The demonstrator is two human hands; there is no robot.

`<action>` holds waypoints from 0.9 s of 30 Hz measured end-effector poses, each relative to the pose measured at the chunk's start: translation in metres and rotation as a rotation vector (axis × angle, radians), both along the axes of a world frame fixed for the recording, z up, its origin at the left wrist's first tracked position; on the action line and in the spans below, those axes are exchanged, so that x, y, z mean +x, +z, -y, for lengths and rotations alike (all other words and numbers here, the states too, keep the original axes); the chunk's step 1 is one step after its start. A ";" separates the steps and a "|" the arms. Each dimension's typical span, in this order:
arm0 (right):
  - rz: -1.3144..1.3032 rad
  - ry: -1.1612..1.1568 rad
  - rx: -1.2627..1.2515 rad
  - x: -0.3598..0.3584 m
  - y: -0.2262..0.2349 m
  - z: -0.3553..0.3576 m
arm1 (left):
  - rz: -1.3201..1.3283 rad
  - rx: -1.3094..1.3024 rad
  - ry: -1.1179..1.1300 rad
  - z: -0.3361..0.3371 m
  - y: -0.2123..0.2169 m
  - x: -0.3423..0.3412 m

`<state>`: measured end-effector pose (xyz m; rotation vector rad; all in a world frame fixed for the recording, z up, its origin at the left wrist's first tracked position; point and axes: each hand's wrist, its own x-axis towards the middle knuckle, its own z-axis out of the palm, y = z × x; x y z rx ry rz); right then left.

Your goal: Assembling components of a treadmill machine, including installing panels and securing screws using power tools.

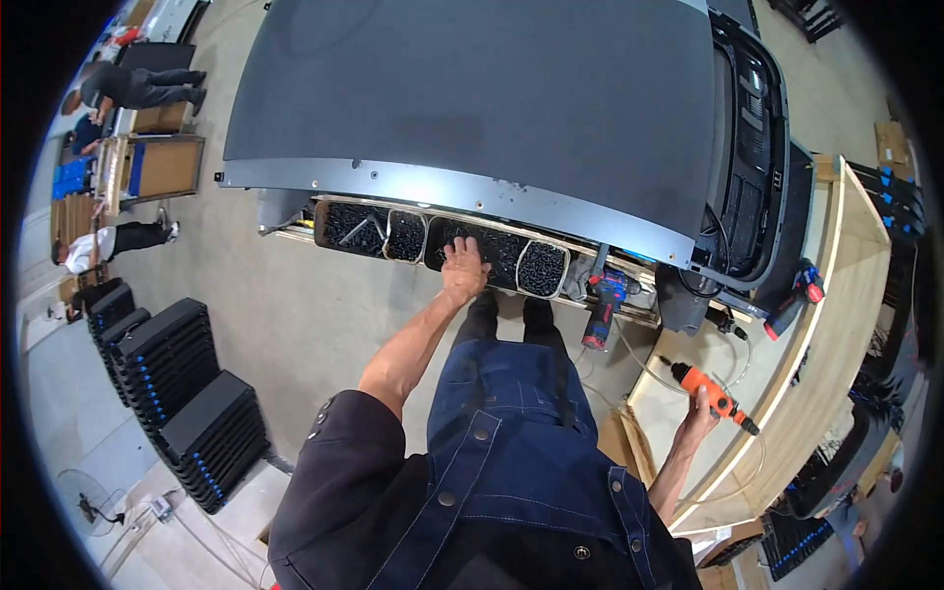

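Note:
My left hand (465,270) reaches over the middle of a row of bins, its fingers stretched into a dark bin (503,258) of small black pieces that look like screws. Nothing shows in its fingers. More black pieces fill the neighbouring bin (542,269) on the right and another bin (405,236) on the left. Off to the right, my right hand (697,417) is closed around an orange power drill (710,389), whose tip points left. Directly beyond the bins lies a large dark grey panel (472,88) with a metal front strip (423,184).
A blue and black cordless driver (607,300) hangs right of the bins. Another red and black tool (795,300) rests by a wooden-sided cart (836,324). Stacked black panels (177,359) stand at the left. Two people (138,87) (123,239) are farther left.

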<state>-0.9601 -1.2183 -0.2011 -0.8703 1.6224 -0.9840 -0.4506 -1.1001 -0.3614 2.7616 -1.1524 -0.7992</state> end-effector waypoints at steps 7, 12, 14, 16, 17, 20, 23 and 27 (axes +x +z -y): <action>0.319 -0.167 0.075 0.041 0.014 -0.059 | -0.305 -0.153 -0.176 -0.019 -0.016 0.051; 0.364 -0.170 0.079 0.087 0.029 -0.073 | -0.468 -0.308 0.036 -0.025 -0.028 0.077; 0.380 -0.152 0.062 0.095 0.039 -0.076 | -0.535 -0.331 0.110 -0.027 -0.030 0.081; 0.374 -0.159 0.021 0.107 0.051 -0.077 | -0.765 -0.358 0.231 -0.032 -0.031 0.092; 0.373 -0.167 -0.009 0.113 0.057 -0.078 | -0.769 -0.367 0.227 -0.035 -0.031 0.096; 0.403 -0.117 -0.077 0.128 0.083 -0.080 | -1.392 -0.392 0.582 -0.047 -0.027 0.104; 0.362 -0.146 -0.142 0.137 0.110 -0.081 | -1.709 -0.450 0.740 -0.056 -0.023 0.110; 0.525 -0.133 -0.322 0.158 0.164 -0.082 | -1.878 -0.475 0.780 -0.061 -0.020 0.111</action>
